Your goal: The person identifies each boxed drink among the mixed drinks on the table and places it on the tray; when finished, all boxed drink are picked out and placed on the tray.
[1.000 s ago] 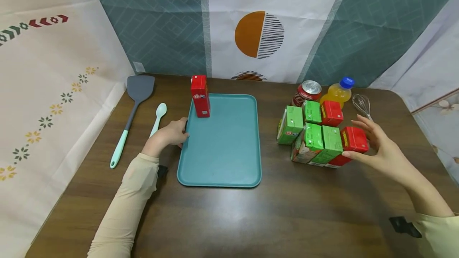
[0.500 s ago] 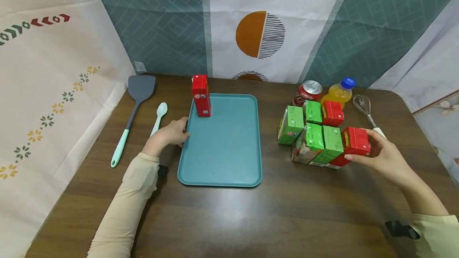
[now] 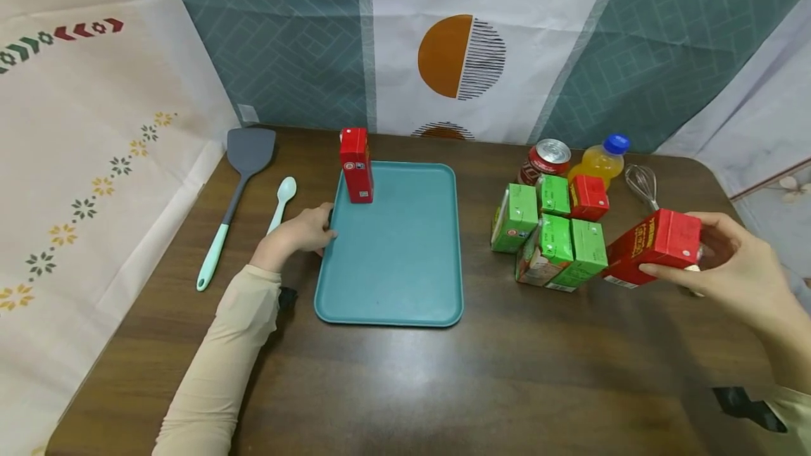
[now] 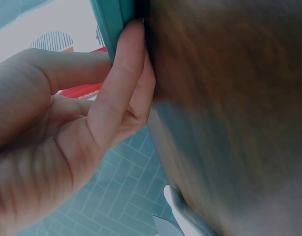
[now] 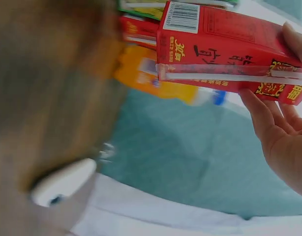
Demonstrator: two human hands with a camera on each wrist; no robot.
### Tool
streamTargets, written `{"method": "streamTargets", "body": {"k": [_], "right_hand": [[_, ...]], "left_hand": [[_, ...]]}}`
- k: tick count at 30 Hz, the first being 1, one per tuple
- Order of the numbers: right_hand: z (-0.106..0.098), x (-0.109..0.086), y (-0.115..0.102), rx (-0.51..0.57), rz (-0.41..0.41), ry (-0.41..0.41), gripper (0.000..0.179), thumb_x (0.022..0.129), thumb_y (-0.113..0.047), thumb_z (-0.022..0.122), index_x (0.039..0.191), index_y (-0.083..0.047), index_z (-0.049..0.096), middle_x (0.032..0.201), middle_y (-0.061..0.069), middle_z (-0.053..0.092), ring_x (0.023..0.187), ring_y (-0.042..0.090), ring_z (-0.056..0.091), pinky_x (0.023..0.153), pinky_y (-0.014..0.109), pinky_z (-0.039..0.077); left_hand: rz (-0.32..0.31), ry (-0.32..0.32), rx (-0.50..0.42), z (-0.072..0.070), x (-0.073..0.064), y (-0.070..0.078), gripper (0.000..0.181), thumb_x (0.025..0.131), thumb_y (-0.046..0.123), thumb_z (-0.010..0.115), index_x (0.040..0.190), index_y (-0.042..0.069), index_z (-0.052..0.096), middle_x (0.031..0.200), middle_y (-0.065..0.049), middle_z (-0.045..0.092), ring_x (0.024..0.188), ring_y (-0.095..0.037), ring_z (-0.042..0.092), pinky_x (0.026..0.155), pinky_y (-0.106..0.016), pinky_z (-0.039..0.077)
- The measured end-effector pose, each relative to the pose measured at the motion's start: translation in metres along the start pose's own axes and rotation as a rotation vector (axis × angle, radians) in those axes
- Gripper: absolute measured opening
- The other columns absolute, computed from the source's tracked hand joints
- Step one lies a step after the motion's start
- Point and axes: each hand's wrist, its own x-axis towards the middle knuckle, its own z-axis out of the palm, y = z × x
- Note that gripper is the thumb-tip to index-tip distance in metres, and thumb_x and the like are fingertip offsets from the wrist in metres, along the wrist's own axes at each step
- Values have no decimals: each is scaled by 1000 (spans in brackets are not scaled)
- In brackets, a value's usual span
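While the left hand (image 3: 303,231) pinched the left rim of the tray (image 3: 399,259) between thumb and fingers, the right hand (image 3: 750,266) gripped the held carton (image 3: 668,241), a red one, well to the right of the tray. This carton was tilted, its top leaning away from the tray. It appeared to be clear of the table (image 3: 405,389); contact with the nearest green carton could not be determined.

A second red carton (image 3: 357,167) stood upright at the far left corner of the tray. Four green cartons (image 3: 588,243) stood between the tray and the held carton.

Step in hand, as judged: pick-up of a single carton, with the tray steadied by the left hand. The next move, as judged, called for a firm grip, righting of the carton, and sufficient height to clear the green cartons on any path toward the tray.
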Motion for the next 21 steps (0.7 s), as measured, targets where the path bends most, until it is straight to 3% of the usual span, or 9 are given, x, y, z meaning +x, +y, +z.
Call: {"method": "streamTargets", "body": {"k": [4, 10, 12, 15, 17, 21], "right_hand": [[-13, -2, -17, 24, -86, 52, 69, 65, 14, 76, 123, -15, 53, 107, -18, 57, 86, -9, 57, 67, 4, 44], [-25, 8, -49, 135, -336, 114, 67, 68, 21, 69, 130, 3, 49, 117, -7, 60, 103, 6, 56, 80, 5, 43], [-26, 10, -61, 145, -343, 139, 69, 66, 22, 69, 130, 3, 49, 118, -5, 61, 102, 8, 56, 80, 6, 43], [-21, 11, -79, 166, -266, 175, 74, 63, 24, 69, 130, -1, 51, 118, -2, 61, 99, 9, 57, 77, 7, 45], [-14, 13, -89, 269, -274, 167, 72, 62, 25, 69, 128, 2, 52, 117, 3, 62, 98, 12, 59, 76, 9, 47], [9, 18, -102, 578, -373, 108, 68, 58, 27, 70, 121, 13, 53, 112, 15, 62, 95, 20, 60, 77, 16, 51]], "left_hand": [[11, -8, 4, -1, 0, 1, 64, 95, 7, 48, 143, -12, 9, 120, -34, 51, 70, -21, 68, 84, -42, 50], [10, -9, 4, -1, -2, -1, 64, 95, 7, 47, 143, -13, 8, 117, -34, 51, 69, -21, 67, 85, -43, 49], [13, -11, 3, -1, -2, -2, 64, 95, 8, 46, 143, -13, 8, 117, -33, 52, 69, -21, 67, 86, -44, 49], [16, -16, 6, 0, -1, -2, 64, 96, 8, 46, 143, -14, 7, 117, -34, 51, 70, -21, 67, 88, -46, 48], [18, -20, 15, -1, -2, -2, 64, 96, 8, 45, 142, -14, 7, 119, -35, 50, 70, -21, 67, 89, -47, 47], [20, -33, 17, -1, 0, 1, 64, 96, 8, 45, 142, -14, 6, 123, -36, 48, 72, -22, 68, 93, -48, 45]]}}
